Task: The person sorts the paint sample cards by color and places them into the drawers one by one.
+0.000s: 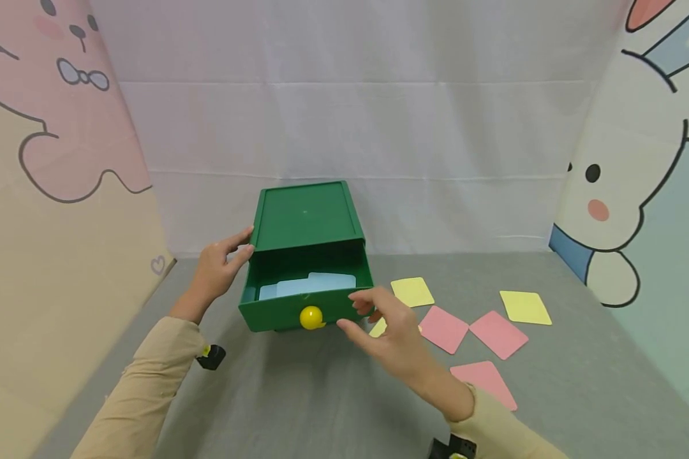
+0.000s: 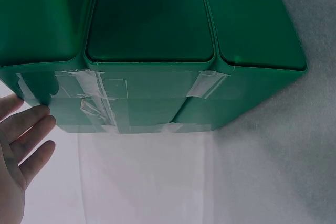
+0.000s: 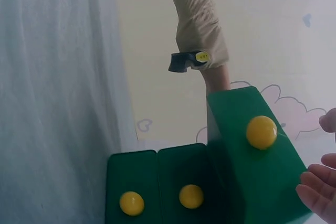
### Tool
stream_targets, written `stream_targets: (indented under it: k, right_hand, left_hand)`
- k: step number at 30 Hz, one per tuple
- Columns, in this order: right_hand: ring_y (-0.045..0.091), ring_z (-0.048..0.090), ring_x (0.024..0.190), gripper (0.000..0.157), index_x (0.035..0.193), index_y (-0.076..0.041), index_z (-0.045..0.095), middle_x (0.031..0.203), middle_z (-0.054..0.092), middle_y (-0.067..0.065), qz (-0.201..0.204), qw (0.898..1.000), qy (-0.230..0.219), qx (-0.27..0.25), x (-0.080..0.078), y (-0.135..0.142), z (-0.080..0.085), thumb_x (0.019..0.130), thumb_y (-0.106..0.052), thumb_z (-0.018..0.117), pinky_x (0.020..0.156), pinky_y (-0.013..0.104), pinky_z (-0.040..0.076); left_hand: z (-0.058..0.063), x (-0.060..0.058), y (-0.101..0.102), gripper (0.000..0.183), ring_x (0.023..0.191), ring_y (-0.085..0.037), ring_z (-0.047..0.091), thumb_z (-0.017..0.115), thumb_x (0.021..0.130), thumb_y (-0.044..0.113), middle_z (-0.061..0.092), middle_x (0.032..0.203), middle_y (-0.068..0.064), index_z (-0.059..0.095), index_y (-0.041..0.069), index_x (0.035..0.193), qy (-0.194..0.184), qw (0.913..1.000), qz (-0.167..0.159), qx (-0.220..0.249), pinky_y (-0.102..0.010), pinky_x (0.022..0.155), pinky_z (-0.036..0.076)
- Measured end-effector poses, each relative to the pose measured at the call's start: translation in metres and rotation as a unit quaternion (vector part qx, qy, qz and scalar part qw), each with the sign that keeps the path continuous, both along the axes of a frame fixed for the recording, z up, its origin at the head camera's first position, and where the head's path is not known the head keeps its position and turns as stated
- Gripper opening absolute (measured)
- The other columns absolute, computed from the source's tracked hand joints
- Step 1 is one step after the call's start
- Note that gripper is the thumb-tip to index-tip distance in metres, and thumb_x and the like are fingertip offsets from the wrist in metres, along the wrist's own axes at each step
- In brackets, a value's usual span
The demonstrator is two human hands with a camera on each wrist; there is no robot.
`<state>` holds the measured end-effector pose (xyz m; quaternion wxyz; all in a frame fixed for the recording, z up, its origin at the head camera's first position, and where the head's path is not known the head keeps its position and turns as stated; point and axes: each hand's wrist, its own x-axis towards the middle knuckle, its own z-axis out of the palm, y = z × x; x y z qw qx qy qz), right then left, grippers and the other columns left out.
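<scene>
A green drawer cabinet [image 1: 307,217] stands on the grey table, its top drawer [image 1: 281,310] pulled out. Several light blue cards [image 1: 321,284] lie inside that drawer, which has a round yellow knob [image 1: 311,317]. My left hand [image 1: 214,273] rests its fingertips on the cabinet's left side. In the left wrist view the fingers [image 2: 32,139] are spread there. Beside the drawer's front right corner is my right hand [image 1: 395,333], fingers loosely bent and holding nothing. Whether it touches the drawer front I cannot tell. Two lower drawers [image 3: 134,174] appear closed in the right wrist view.
Right of the cabinet lie pink cards [image 1: 444,329] and yellow cards [image 1: 412,292] on the grey tabletop [image 1: 585,382]. One yellow card is partly behind my right hand. A white cloth [image 1: 379,127] hangs behind, with cartoon-printed cloths at both sides.
</scene>
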<state>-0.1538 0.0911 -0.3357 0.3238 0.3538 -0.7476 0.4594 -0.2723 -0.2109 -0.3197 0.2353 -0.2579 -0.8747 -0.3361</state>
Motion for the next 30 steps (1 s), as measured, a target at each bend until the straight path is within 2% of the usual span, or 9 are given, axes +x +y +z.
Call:
stream_targets:
  k: [5,8,13,19,30]
  right_hand:
    - [0.016,0.057,0.077,0.037,0.098,-0.002,0.060,0.085,0.061,0.007,-0.019,1.000,-0.011,-0.016,0.002,-0.015,-0.008,0.083,-0.035,0.065,0.058,0.027,0.051]
    - [0.015,0.057,0.077,0.036,0.097,-0.003,0.060,0.084,0.061,0.006,-0.039,0.999,-0.005,-0.015,0.002,-0.025,-0.013,0.082,-0.036,0.066,0.058,0.022,0.049]
    - [0.013,0.057,0.073,0.033,0.097,-0.005,0.061,0.083,0.062,0.004,-0.070,0.997,-0.008,-0.005,0.001,-0.039,-0.022,0.078,-0.029,0.072,0.058,0.013,0.045]
    - [0.011,0.055,0.070,0.031,0.098,-0.007,0.060,0.084,0.061,0.000,-0.093,0.995,-0.034,0.007,-0.001,-0.051,-0.029,0.076,-0.023,0.074,0.055,0.015,0.045]
    - [0.013,0.054,0.059,0.028,0.095,-0.005,0.060,0.082,0.062,0.002,-0.131,0.990,0.049,0.021,-0.006,-0.060,-0.034,0.076,-0.021,0.072,0.057,0.011,0.043]
  left_hand:
    - [0.001,0.000,0.000,0.043,0.105,-0.037,0.054,0.048,0.094,0.020,0.057,0.116,-0.025,0.047,-0.001,0.132,-0.002,1.0000,0.004,-0.003,-0.055,0.087,0.041]
    - [0.001,0.000,-0.001,0.043,0.105,-0.036,0.054,0.048,0.094,0.021,0.057,0.116,-0.024,0.047,-0.001,0.132,-0.005,1.0000,0.004,-0.001,-0.055,0.087,0.041]
    - [0.002,0.001,0.000,0.043,0.105,-0.036,0.055,0.048,0.094,0.021,0.058,0.116,-0.024,0.047,-0.001,0.132,-0.003,1.0000,0.001,-0.003,-0.055,0.086,0.042]
    - [0.001,0.000,0.000,0.043,0.105,-0.036,0.054,0.048,0.094,0.021,0.058,0.116,-0.024,0.046,0.000,0.132,-0.009,1.0000,0.001,-0.001,-0.055,0.086,0.042]
    - [0.001,-0.001,0.000,0.043,0.106,-0.037,0.054,0.048,0.094,0.021,0.057,0.117,-0.025,0.046,0.000,0.132,-0.013,0.9999,0.005,-0.001,-0.056,0.086,0.041]
